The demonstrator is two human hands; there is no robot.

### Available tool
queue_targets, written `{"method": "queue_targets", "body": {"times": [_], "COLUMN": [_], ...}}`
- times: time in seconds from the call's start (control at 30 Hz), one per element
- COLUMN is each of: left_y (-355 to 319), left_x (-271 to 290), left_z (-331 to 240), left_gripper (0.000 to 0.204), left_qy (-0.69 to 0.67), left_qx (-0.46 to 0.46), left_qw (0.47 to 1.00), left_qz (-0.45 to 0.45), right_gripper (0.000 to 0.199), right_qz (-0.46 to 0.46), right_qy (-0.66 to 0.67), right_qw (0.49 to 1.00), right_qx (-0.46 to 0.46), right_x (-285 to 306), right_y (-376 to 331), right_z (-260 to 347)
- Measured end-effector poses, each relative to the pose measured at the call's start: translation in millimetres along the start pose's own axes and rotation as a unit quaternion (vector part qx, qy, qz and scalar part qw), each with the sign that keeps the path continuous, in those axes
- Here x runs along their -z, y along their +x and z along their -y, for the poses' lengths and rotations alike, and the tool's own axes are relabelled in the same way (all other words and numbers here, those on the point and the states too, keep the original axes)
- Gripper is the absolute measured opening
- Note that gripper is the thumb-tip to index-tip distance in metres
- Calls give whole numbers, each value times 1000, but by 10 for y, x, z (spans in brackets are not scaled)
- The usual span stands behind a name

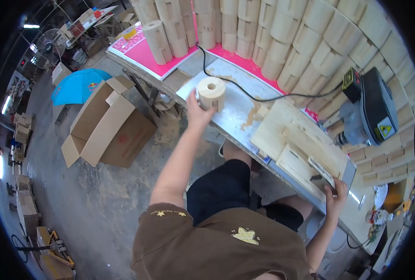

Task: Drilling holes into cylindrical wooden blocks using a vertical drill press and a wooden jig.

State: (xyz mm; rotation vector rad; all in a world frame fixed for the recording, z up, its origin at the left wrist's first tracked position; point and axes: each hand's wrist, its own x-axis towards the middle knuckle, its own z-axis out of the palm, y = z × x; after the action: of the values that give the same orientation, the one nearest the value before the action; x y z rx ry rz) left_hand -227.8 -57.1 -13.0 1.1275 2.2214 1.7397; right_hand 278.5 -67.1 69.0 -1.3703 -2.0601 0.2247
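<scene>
My left hand (199, 113) is closed round the side of a pale wooden cylinder (211, 91), which stands upright on the silvery sheet of the bench. A round hole shows in its top and a slot in its side. At the right, the fingers of my right hand (336, 195) grip the near end of a narrow wooden bar (320, 171). This bar lies along a wooden jig (295, 164) fixed on a pale board (275, 126). A small dark part sits beside the bar, close to my fingers. Just beyond the jig stands a dark drill-like machine (378, 107) with a chuck.
Tall stacks of similar wooden cylinders (282, 39) line the bench's far side on pink sheeting (174, 65). A black cable (263, 99) crosses the bench top. On the floor to the left are an open cardboard box (109, 126) and a blue umbrella (79, 86).
</scene>
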Motion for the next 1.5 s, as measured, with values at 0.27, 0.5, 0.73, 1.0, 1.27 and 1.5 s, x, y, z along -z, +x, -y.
{"method": "queue_targets", "body": {"times": [0.27,0.5,0.73,1.0,1.27,1.5], "left_y": [612,2304,3290,3687,3177,3139], "left_x": [371,1184,1212,1115,628,-583], "left_z": [-183,-574,-496,-49,-362,-990], "left_gripper": [74,69,72,71,73,71], "left_qy": [7,33,105,123,245,39], "left_qx": [-29,-68,-29,-29,-277,-149], "left_qw": [999,981,972,965,844,979], "left_qz": [22,-179,-208,-228,-389,-131], "right_gripper": [34,38,38,34,33,34], "right_qz": [28,20,3,13,-1,-10], "right_qy": [46,61,50,33,31,12], "right_qw": [995,994,992,991,989,988], "right_qx": [-81,-90,-116,-132,-142,-156], "right_x": [6,3,13,6,-51,-21], "right_y": [-84,-42,-50,-31,23,-42], "right_z": [-38,40,119,225,238,248]}}
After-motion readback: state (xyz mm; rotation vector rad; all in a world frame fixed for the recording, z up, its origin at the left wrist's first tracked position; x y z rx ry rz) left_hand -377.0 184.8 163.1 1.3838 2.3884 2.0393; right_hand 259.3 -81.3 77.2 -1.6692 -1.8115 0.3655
